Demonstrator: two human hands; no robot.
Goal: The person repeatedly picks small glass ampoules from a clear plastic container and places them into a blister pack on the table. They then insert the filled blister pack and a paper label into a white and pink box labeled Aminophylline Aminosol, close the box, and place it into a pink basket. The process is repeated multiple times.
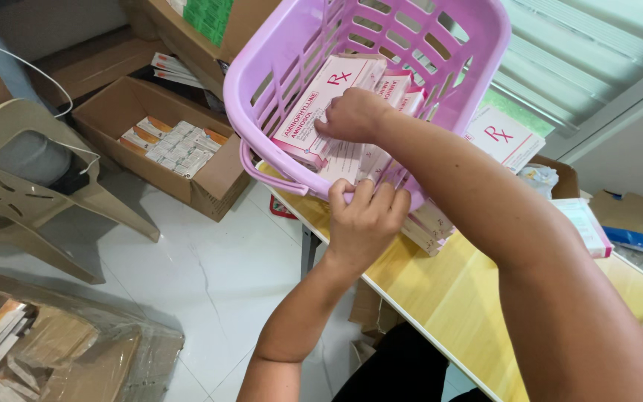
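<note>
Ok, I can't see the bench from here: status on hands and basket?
Left hand grips the lilac basket by its rim. Right hand inside, on the pink-and-white boxes. More boxes crowd the yellow table under the basket.

One lilac plastic basket (284, 52) stands tilted on the one yellow surface (448, 298). Inside it at least three pink-and-white medicine boxes (333, 89) can be counted; more may be hidden behind the hand. Two bare hands are in view: the left hand (362, 223) and the right hand (351, 115). One more white box with pink marking (504, 138) lies beyond the basket. On the floor sits one open cardboard carton (113, 100) with many small packets, too small to count, beside one beige plastic chair (24, 182).
</note>
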